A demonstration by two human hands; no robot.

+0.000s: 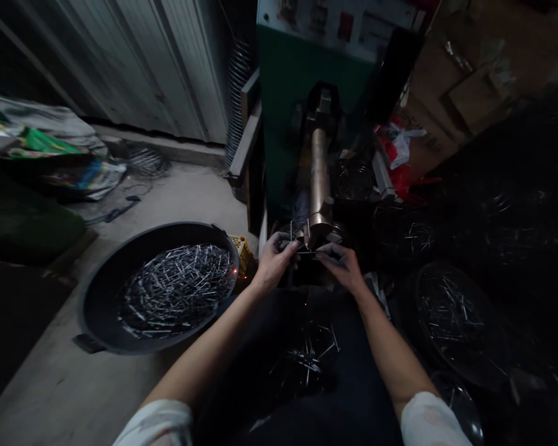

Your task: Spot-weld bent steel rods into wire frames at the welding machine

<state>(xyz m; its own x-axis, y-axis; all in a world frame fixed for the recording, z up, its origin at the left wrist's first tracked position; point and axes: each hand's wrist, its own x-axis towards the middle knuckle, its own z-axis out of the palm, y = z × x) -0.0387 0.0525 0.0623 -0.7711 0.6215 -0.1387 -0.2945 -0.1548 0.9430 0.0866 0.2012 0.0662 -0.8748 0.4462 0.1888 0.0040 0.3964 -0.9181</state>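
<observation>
At the lower electrode of a green spot welder (280, 124), both my hands work close together. My left hand (275, 260) is closed in a pinch on a small bent wire frame (292, 229), which stands up beside the electrode. My right hand (341, 261) pinches the right end of a thin metal rod (307, 253) that spans the gap between my hands. Just above them comes down the thick brass-coloured electrode arm (320, 173). How the rod and the frame touch is too dark to see. Several loose metal pieces (310, 359) lie on my lap.
To my left stands a large black basin (97, 310) full of thin metal pieces (181, 288), with a yellow crate (240, 254) behind it. On the right, a dark basin (421, 310) holds more pieces. Small sparks glow near the left basin. Cardboard (428, 130) leans at the back right.
</observation>
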